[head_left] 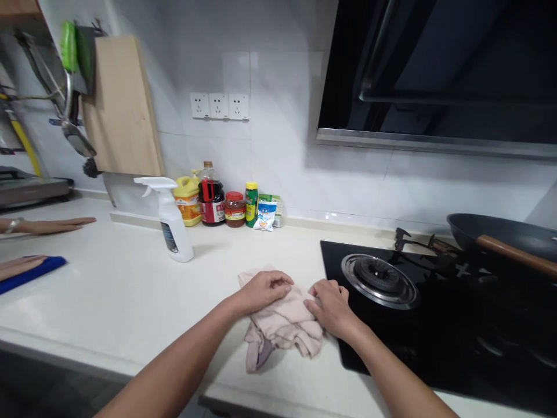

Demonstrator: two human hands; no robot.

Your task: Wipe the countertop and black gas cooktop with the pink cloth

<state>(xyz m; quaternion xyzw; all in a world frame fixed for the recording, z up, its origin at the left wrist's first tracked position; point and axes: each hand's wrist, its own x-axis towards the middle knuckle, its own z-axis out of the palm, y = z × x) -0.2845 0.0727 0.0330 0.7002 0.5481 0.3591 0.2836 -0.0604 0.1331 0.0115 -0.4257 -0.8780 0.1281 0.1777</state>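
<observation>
A crumpled pale pink cloth [289, 319] lies on the white counter, just left of the black gas stove. My left hand [264, 291] rests on its upper left part, fingers curled and closed on the fabric. At the cloth's right side is my right hand [333, 307], beside the stove's edge, with bent fingers and the thumb against the fabric. Both fingertips are partly hidden in the folds. A white spray bottle [174, 226] stands upright to the left of my hands.
The gas stove [418, 331] carries a dark wok [500, 229] with a wooden handle. Along the wall stand a soy sauce bottle [212, 200], a red-lidded jar [235, 210] and other seasonings. At left, another person's hand presses a blue cloth [50, 266]; their other hand [61, 225] lies flat.
</observation>
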